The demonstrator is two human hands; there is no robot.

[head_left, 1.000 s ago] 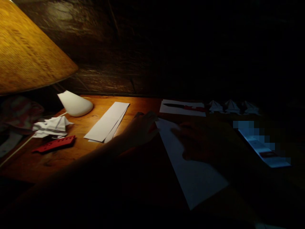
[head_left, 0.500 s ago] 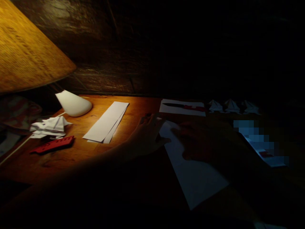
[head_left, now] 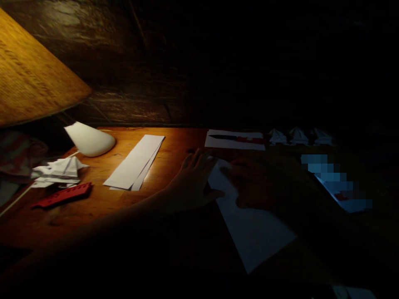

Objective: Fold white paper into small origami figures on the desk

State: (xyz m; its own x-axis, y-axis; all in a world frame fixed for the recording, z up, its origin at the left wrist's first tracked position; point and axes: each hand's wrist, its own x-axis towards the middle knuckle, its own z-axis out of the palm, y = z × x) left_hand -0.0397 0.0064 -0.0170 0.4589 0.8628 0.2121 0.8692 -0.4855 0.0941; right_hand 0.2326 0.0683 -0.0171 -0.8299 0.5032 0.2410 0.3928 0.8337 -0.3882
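A long strip of white paper (head_left: 246,232) lies at a slant on the wooden table, mostly in shadow. My left hand (head_left: 193,182) rests at its far left edge, fingers stretched out and thumb reaching onto the sheet. On the other side, my right hand (head_left: 254,182) lies over the paper's right edge. It is very dark, but thumb and forefinger show apart with the palm side down. The far end of the strip sits between both hands. Whether any fingertip pinches the paper is too dim to see.
Left of my hands lie cut paper strips (head_left: 137,162), a red knife handle or sheath (head_left: 64,195), crumpled folded paper (head_left: 60,170) and a lamp (head_left: 90,139). At the back, a red-handled knife (head_left: 249,140) rests on paper (head_left: 213,143) beside folded paper shapes (head_left: 298,136). A blurred bluish object (head_left: 336,182) lies right.
The view has shifted slightly, so surrounding things sit a little further left. Both hands stay at the far end of the paper strip; my left fingers look slightly more stretched.
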